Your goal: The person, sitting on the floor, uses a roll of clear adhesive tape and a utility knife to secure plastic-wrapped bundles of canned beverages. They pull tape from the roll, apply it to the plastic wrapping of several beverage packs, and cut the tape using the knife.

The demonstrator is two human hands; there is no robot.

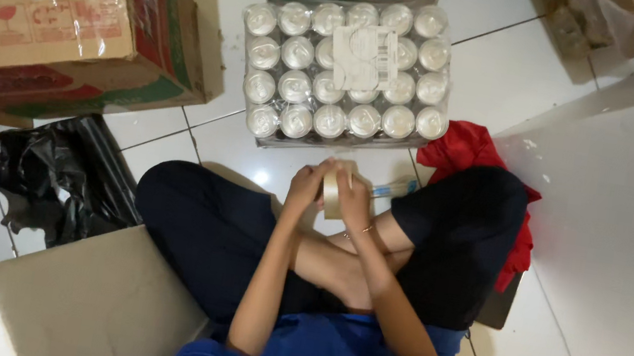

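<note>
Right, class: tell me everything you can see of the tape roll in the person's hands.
The tape roll is a pale, beige ring, seemingly plastic packing tape, mostly hidden by fingers. The left hand and right hand grip it from either side, above the crossed legs and just in front of the wrapped tray of cans. Whether any tape is peeled loose cannot be told.

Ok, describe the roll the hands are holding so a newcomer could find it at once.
Start at the shrink-wrapped tray of silver-topped cans on the white tiled floor. Just below it, above the crossed legs, the left hand and right hand meet around a roll of tape. It is the only pale tan ring there.
</note>
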